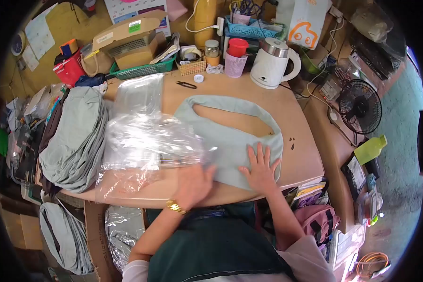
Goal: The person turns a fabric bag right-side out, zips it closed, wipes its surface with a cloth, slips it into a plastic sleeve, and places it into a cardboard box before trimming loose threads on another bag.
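Note:
A pale grey-green cloth shoulder bag [221,149] lies flat on the table, its strap loop toward the far side. My right hand [260,169] rests on the bag's lower right part, palm down with fingers spread. My left hand [195,183], with a gold watch at the wrist, is at the bag's lower left edge beside a clear plastic sleeve [145,141]. Motion smears its fingers, so I cannot tell whether it grips the plastic. The sleeve overlaps the bag's left side. More clear plastic [138,96] lies beyond it.
Folded cloth bags are piled [77,136] on the left. Thread snips [186,84] and a white lid [199,78] lie toward the back. Behind stand a green basket [143,70], a pink cup [235,65] and a white kettle [272,66]. A black fan [360,106] is at right.

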`<control>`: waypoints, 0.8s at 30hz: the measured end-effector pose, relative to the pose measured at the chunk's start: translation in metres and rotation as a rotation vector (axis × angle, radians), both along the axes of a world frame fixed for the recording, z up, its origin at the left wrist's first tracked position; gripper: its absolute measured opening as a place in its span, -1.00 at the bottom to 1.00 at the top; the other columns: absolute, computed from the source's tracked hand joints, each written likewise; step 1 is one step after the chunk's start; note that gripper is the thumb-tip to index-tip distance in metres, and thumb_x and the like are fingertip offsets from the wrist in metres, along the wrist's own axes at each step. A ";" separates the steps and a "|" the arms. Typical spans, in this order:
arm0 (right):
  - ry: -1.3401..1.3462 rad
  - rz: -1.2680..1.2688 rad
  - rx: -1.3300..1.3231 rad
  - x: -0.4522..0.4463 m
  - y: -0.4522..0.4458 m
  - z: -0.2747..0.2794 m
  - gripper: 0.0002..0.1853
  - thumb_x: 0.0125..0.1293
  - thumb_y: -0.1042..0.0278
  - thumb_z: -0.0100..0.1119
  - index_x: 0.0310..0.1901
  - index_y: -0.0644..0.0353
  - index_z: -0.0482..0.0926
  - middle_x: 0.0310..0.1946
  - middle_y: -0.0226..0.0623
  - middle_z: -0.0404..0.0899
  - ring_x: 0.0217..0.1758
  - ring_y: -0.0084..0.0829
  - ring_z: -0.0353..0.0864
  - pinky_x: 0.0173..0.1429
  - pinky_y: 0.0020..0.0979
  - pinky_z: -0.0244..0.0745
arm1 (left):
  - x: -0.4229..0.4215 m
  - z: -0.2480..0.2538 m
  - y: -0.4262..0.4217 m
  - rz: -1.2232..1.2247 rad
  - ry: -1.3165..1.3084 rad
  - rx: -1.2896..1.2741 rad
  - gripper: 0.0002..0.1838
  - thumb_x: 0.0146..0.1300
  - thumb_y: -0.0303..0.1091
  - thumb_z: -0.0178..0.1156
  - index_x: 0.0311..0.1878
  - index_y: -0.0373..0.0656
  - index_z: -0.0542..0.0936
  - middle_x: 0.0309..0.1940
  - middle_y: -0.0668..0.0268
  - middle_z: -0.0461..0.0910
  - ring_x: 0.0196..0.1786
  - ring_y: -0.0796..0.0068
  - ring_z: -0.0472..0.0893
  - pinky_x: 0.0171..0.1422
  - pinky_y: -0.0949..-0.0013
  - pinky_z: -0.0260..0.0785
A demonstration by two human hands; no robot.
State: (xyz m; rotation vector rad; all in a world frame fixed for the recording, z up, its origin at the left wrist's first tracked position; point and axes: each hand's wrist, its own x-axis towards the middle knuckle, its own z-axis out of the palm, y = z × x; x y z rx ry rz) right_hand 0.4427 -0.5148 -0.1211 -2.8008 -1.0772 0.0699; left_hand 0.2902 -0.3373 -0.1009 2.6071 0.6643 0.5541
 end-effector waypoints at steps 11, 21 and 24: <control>-0.232 0.368 0.450 -0.009 -0.094 0.005 -0.69 -0.03 0.63 0.11 -0.22 0.10 0.64 0.00 -0.32 0.63 0.27 -0.23 0.51 0.46 0.09 0.10 | -0.009 -0.014 0.018 -0.033 0.198 -0.008 -0.01 0.07 0.41 0.19 0.27 -0.38 0.40 0.31 -0.14 0.35 0.49 -0.26 0.09 0.44 -0.49 -0.47; 0.131 0.950 -0.002 0.016 0.133 0.116 -0.91 0.11 0.39 0.26 -0.38 0.20 0.64 -0.14 -0.10 0.49 0.08 -0.09 0.45 0.20 -0.14 0.34 | -0.055 -0.029 -0.006 -0.414 0.014 -0.105 -0.20 0.07 0.03 0.31 0.24 -0.38 0.38 0.12 -0.14 0.50 0.26 -0.09 0.43 0.47 -0.22 -0.17; 0.489 0.983 -0.010 0.044 0.177 0.062 -0.84 0.13 0.31 0.34 -0.34 0.21 0.66 0.06 -0.03 0.48 0.19 -0.03 0.41 0.25 -0.16 0.33 | -0.093 0.004 0.010 -0.361 0.038 -0.492 -0.33 0.06 -0.15 0.40 0.16 -0.37 0.44 0.07 -0.12 0.52 0.18 -0.01 0.52 0.34 0.04 0.26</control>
